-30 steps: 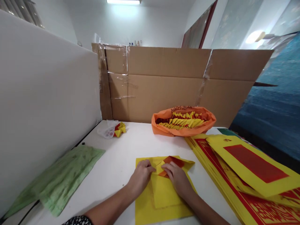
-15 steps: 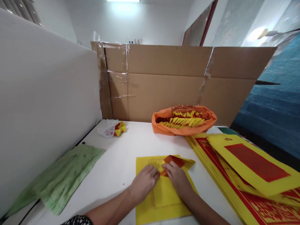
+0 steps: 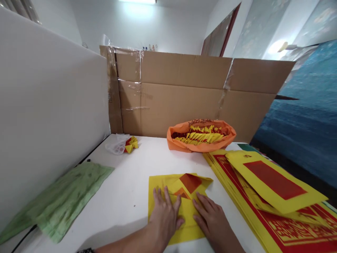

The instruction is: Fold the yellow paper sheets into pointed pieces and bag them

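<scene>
A yellow paper sheet (image 3: 155, 182) lies on the white table in front of me, partly folded, with an orange-red patch (image 3: 191, 182) and a smaller orange triangle showing near its top. My left hand (image 3: 165, 214) rests flat on the left part of the paper, fingers spread. On the right side, my right hand (image 3: 210, 214) presses on the paper with its fingers stretched out. Neither hand grips anything. Both palms cover much of the lower half of the folded paper.
An orange bag (image 3: 181, 146) full of folded yellow-red pieces stands behind. To the right lie stacked yellow-red sheets (image 3: 276, 179). A green cloth (image 3: 63, 200) lies left, and a clear plastic holder (image 3: 117, 144) beside folded pieces (image 3: 131, 144). Cardboard (image 3: 179, 102) walls the back.
My fingers have let go of the orange-red fold and spread out flat, lower on the paper. A small orange triangle now shows between the hands. The view has shifted slightly.
</scene>
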`<state>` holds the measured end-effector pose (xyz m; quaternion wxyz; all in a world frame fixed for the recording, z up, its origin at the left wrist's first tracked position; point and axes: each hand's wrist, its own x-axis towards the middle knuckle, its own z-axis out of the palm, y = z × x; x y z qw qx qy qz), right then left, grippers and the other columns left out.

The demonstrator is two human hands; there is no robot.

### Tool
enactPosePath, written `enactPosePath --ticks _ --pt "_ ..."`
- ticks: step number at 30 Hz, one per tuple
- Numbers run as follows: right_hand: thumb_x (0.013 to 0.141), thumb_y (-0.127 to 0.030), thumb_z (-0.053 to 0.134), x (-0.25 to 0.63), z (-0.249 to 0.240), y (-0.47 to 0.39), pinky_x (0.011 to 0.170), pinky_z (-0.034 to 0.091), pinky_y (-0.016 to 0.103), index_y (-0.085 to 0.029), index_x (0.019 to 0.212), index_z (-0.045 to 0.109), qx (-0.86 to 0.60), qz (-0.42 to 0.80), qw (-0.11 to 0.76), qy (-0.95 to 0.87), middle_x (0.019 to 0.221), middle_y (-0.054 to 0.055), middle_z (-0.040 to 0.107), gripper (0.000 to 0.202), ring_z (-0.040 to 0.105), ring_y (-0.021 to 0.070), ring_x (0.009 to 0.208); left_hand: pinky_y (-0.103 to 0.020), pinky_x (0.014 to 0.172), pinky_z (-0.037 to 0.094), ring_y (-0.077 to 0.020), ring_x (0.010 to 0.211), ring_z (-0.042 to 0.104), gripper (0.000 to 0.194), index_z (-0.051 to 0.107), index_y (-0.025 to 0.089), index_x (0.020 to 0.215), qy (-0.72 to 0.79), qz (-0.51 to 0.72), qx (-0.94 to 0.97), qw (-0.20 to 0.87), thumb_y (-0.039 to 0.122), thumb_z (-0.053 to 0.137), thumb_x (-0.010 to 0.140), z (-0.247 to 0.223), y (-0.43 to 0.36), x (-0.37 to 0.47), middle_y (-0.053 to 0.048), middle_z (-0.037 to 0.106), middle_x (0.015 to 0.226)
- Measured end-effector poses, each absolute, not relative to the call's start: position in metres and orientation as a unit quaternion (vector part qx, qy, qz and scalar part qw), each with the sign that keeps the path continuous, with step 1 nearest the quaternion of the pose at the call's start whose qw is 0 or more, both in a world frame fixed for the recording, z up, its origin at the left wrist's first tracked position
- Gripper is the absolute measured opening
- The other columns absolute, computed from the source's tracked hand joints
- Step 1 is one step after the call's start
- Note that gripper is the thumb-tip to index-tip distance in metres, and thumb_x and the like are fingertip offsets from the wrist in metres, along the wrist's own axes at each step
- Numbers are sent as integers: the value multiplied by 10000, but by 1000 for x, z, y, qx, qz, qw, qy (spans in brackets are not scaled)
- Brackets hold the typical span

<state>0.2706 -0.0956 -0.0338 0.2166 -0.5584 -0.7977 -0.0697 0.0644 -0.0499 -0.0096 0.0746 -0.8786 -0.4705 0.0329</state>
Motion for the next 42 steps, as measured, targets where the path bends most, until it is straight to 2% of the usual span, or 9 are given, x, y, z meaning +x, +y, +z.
enactPosePath --ticks 5,8,15,20,22,26,34,39,42 --pt "974 -461 361 304 4 -60 771 478 359 -212 772 659 -665 92 332 -662 922 88 690 438 633 235 853 -592 1130 193 -383 1400 296 693 483 196 1404 -330 -39 -943 30 649 458 880 6 -24 70 -181 461 1440" --pt "939 -457 381 320 14 -17 720 471 357 -195 829 620 -695 128 380 -597 814 79 674 372 623 243 774 -579 1113 252 -350 1415 276 642 358 249 1473 -253 -57 -964 -57 617 314 948 6 -13 66 -127 367 1517" --pt "683 -233 629 312 -2 26 786 437 361 -233 921 684 -640 172 249 -706 871 32 667 245 607 249 870 -745 1043 171 -452 1425 144 537 262 457 1470 -222 -56 -958 -173 585 354 957 16 -16 53 -44 228 1583" --pt "749 -222 624 300 18 12 768 410 347 -207 826 658 -657 130 205 -714 845 35 645 86 588 242 871 -671 1092 227 -406 1442 130 713 131 302 1531 -358 -136 -909 -165 170 495 933 7 -6 64 -133 180 1586" --pt "831 -238 583 292 32 -2 778 405 348 -206 807 649 -630 89 255 -728 846 36 643 77 589 227 863 -610 1113 271 -340 1421 261 772 129 217 1529 -393 -208 -886 -130 36 484 868 8 2 64 -171 309 1529" --pt "941 -225 508 270 40 -44 894 360 399 -244 984 678 -522 -81 372 -763 942 40 683 177 598 216 934 -485 1083 390 -247 1271 484 495 459 214 1363 -307 -273 -911 -43 32 440 903 22 12 45 -103 615 1231" --pt "967 -156 462 259 -2 -78 965 350 398 -272 1151 653 -454 -73 307 -833 1022 15 739 290 630 191 985 -363 1052 419 -240 1222 528 360 593 217 1266 -256 -142 -929 -226 237 576 907 27 -1 16 -92 592 1289" --pt "969 -169 417 258 16 -47 910 395 415 -258 1195 645 -559 13 285 -778 1000 44 734 333 639 197 907 -292 805 486 -194 863 638 218 708 192 973 -366 -215 -825 -372 238 502 920 20 8 32 -35 712 925" --pt "970 -187 377 251 18 -30 923 411 408 -254 1216 636 -599 58 260 -755 1148 57 692 363 619 215 1037 -270 681 470 -182 727 622 270 656 159 1104 -447 -225 -777 -383 218 519 880 13 18 43 -20 687 806"
